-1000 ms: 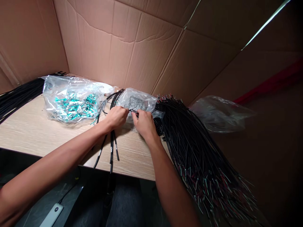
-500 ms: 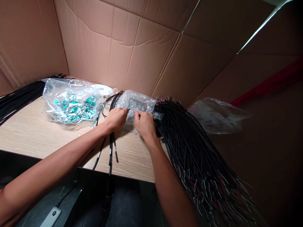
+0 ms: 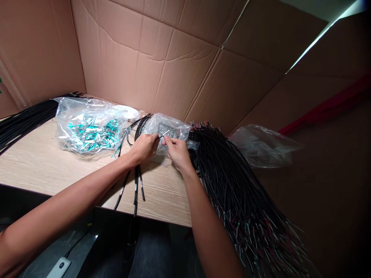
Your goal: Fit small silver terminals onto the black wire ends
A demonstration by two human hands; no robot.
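My left hand (image 3: 146,146) is closed round a black cable, whose short dark end shows past the fingers. Just right of it, my right hand (image 3: 178,153) pinches the cable's tip between thumb and finger. A thin silvery-white piece (image 3: 166,133) sticks out at the pinch; whether it is bare wire or a separate small part I cannot tell. Behind both hands lies a clear bag (image 3: 182,129) of small grey metal pieces. Several black cables (image 3: 135,185) with silvery bands hang down under my left forearm.
A clear bag of teal and silver pieces (image 3: 92,133) sits at left. Black cables (image 3: 26,116) lie at the far left, and a large bundle of cables (image 3: 232,181) with stripped ends drapes over the right edge. Cardboard (image 3: 121,50) walls the table (image 3: 37,162). Another clear bag (image 3: 266,148) is at right.
My right hand has turned a little and its fingers have extended. The silvery-white piece now shows at the fingertips. My left hand still grips the cable, and the view has tilted slightly.
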